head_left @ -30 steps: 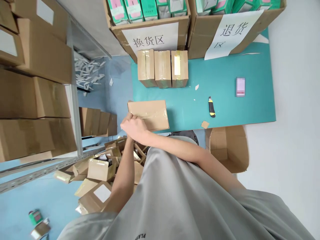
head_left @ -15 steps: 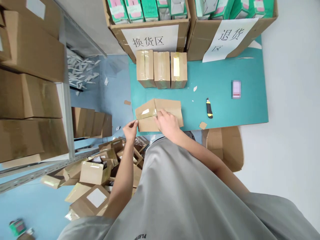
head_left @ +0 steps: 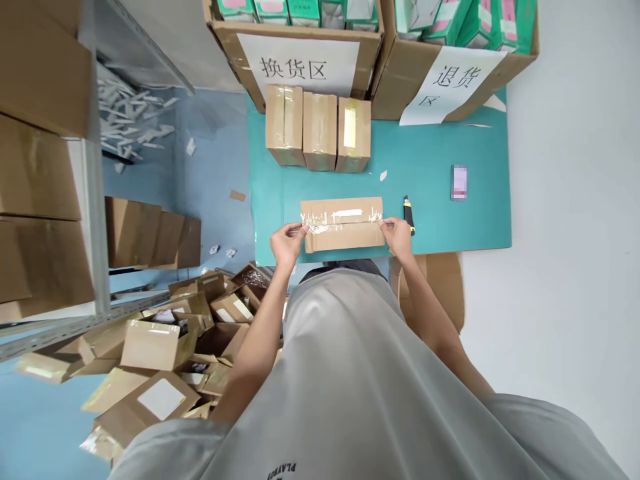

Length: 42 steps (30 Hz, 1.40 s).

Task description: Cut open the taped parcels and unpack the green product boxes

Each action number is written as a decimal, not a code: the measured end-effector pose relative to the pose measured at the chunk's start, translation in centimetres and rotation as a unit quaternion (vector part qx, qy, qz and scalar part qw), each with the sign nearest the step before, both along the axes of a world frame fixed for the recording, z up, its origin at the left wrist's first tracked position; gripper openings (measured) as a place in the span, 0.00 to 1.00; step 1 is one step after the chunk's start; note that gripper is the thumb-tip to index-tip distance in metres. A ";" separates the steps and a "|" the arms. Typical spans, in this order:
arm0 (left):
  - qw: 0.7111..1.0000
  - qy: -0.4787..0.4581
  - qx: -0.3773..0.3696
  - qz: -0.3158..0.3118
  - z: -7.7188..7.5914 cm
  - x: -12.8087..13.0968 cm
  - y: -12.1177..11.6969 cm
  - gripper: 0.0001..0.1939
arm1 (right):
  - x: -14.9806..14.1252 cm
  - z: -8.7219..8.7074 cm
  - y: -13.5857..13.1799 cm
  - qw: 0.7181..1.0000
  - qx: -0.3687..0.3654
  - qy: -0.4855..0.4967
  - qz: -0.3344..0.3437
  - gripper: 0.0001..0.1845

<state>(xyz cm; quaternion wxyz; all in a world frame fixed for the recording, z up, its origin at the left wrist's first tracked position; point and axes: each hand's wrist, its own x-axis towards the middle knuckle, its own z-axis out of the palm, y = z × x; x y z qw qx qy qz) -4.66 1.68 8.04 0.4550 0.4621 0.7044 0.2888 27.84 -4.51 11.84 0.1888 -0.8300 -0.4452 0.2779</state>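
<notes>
A small cardboard box (head_left: pixel 344 237) rests near the front edge of the teal table, its long side facing me. Shiny clear tape runs along its top seam, with a white strip on the far half. My left hand (head_left: pixel 287 245) pinches the box's left end, thumb and fingers closed at the seam. At the right end, my right hand (head_left: pixel 399 237) grips the opposite edge in the same way. Just beyond the right hand lies a yellow and black utility knife (head_left: pixel 409 215). Whether loose tape is between the fingertips is too small to tell.
Three taped cartons (head_left: pixel 320 132) stand in a row behind the box. Two large labelled boxes (head_left: pixel 373 40) with green packages line the table's back. A pixelated item (head_left: pixel 459 183) lies at right. Opened cartons (head_left: pixel 159 343) pile up on the floor at left, beside a shelf (head_left: pixel 100 200).
The box has turned from a slanted position to lie straight across in front of me. My right hand has moved from its top to its right end; my left hand stays at the left end.
</notes>
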 end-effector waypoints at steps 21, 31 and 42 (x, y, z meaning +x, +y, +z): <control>0.919 0.213 0.184 -0.277 12.8 20.0 -4.1 0.13 | 14.9 -8.8 -3.8 0.975 -0.011 0.180 -0.129 0.14; 0.885 0.229 0.175 -0.366 12.9 27.1 -5.3 0.12 | 15.1 -11.7 -5.7 0.950 -0.015 0.268 -0.156 0.24; 0.954 0.215 0.134 -0.162 11.6 13.0 -1.5 0.17 | 10.8 -6.8 -2.5 0.928 0.026 0.364 -0.079 0.18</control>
